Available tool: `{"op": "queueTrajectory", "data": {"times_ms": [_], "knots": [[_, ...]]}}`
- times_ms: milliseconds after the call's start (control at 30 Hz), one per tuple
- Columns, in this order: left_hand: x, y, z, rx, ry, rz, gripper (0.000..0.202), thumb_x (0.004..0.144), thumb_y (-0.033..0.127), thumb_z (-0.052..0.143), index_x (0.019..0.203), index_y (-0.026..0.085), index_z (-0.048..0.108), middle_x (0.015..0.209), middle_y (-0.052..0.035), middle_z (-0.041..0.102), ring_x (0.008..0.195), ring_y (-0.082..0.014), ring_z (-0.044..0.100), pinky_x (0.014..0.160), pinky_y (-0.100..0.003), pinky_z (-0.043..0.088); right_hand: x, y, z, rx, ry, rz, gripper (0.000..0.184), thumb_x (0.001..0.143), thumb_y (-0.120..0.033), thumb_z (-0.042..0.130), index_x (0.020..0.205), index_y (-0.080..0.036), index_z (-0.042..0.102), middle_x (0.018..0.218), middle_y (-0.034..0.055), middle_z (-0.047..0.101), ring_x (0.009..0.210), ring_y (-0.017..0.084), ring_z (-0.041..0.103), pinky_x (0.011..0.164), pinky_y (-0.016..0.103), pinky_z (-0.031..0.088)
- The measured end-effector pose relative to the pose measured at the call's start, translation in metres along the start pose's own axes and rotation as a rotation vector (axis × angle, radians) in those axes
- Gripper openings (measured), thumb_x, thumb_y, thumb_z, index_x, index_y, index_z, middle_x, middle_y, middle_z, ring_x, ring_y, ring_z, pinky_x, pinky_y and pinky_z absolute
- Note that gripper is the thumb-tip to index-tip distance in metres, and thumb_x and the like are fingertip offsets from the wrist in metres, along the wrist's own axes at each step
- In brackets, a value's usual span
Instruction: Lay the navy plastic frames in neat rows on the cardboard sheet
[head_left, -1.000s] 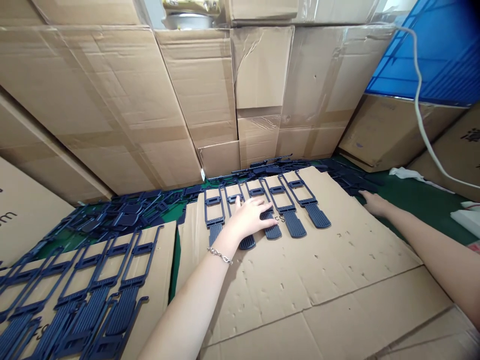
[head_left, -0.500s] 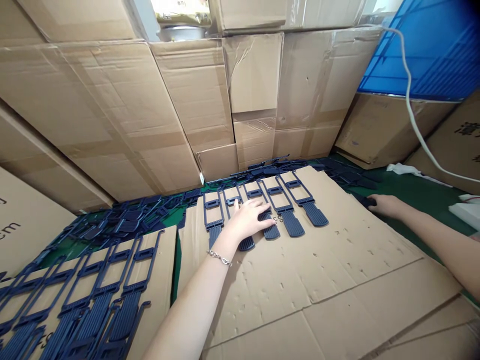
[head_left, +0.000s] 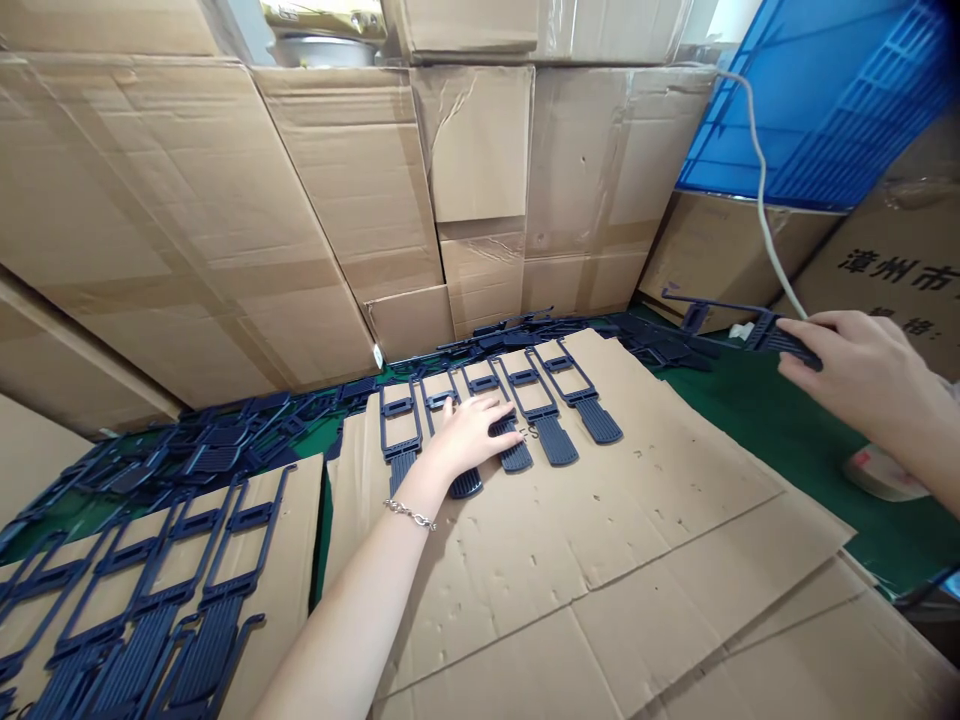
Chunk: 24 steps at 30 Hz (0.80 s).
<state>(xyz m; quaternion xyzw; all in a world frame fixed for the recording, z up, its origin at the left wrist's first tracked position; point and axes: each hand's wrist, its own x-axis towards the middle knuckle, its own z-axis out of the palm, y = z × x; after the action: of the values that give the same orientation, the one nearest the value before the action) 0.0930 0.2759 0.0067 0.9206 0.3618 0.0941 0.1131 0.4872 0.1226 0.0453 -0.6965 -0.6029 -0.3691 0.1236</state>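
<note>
Several dark blue plastic frames with ribbed paddle ends [head_left: 556,440] lie in a row on a flat cardboard sheet [head_left: 525,590]. My left hand [head_left: 472,432], with a chain bracelet at the wrist, rests over the left part of this row, its fingers spread and partly covering the pieces. Off the sheet to the right, my right hand [head_left: 847,360] holds one more dark blue plastic frame [head_left: 701,312] by its ribbed end. That piece is raised, its open frame pointing left.
A second cardboard sheet [head_left: 296,540] at lower left carries more frames, some overlapping. Loose dark parts [head_left: 225,445] are heaped along the back. Stacked cartons [head_left: 337,180] form a wall behind. At right are a blue crate [head_left: 795,110], a white cable [head_left: 761,170] and a tape roll [head_left: 885,475].
My right hand has lifted a dark blue frame up from the right side of the sheet. My left hand stays over the row. The view has shifted slightly right.
</note>
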Motion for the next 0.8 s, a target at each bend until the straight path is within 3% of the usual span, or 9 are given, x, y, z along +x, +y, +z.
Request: {"op": "queueTrajectory", "data": {"times_ms": [100,233,333,400,500,800], "knots": [[-0.001,0.000,0.001,0.003,-0.002,-0.004,0.050,0.082,0.056,0.044,0.123,0.028,0.049,0.133,-0.0051,0.041,0.126,-0.0274,0.029,0.100,-0.064,0.005,-0.005,-0.030,-0.006,0.162,0.019,0.186,0.035,0.082,-0.030,0.053,0.111,-0.011,0.059,0.101,0.0103,0.056,0.095,0.021,0.051,0.088,0.027,0.037],[-0.001,-0.001,0.001,0.012,-0.006,-0.005,0.051,0.082,0.057,0.042,0.124,0.028,0.047,0.134,-0.0038,0.040,0.126,-0.0275,0.029,0.100,-0.065,0.005,-0.008,-0.066,-0.003,0.296,-0.295,0.299,0.047,0.079,-0.034,0.056,0.121,-0.012,0.053,0.097,0.0073,0.057,0.091,0.021,0.053,0.083,0.028,0.041],[-0.002,0.001,0.000,0.013,-0.015,-0.009,0.051,0.082,0.057,0.041,0.125,0.028,0.047,0.135,-0.0036,0.039,0.127,-0.0273,0.028,0.099,-0.065,0.006,-0.011,-0.087,-0.003,0.298,-0.516,0.286,0.050,0.086,-0.041,0.043,0.129,-0.016,0.045,0.106,0.0087,0.053,0.094,0.023,0.052,0.079,0.032,0.043],[-0.002,0.002,-0.001,0.006,-0.018,-0.011,0.051,0.082,0.056,0.042,0.124,0.028,0.047,0.135,-0.0038,0.039,0.127,-0.0270,0.028,0.099,-0.066,0.006,-0.013,-0.098,-0.002,0.277,-0.587,0.287,0.047,0.088,-0.045,0.033,0.127,-0.023,0.047,0.109,0.0076,0.051,0.092,0.024,0.053,0.071,0.034,0.045],[-0.001,0.001,-0.001,-0.002,-0.012,-0.005,0.050,0.083,0.056,0.042,0.124,0.028,0.047,0.135,-0.0039,0.039,0.127,-0.0261,0.028,0.099,-0.065,0.005,-0.012,-0.109,0.001,0.268,-0.585,0.263,0.044,0.087,-0.044,0.033,0.121,-0.024,0.052,0.106,0.0074,0.051,0.089,0.024,0.054,0.065,0.032,0.045],[-0.002,0.001,-0.001,-0.002,-0.015,0.001,0.051,0.083,0.056,0.042,0.125,0.028,0.047,0.136,-0.0036,0.038,0.127,-0.0269,0.027,0.100,-0.065,0.005,0.004,-0.120,0.019,0.301,-0.559,0.166,0.046,0.084,-0.044,0.039,0.119,-0.017,0.053,0.102,0.0105,0.053,0.088,0.025,0.054,0.069,0.035,0.046]]}}
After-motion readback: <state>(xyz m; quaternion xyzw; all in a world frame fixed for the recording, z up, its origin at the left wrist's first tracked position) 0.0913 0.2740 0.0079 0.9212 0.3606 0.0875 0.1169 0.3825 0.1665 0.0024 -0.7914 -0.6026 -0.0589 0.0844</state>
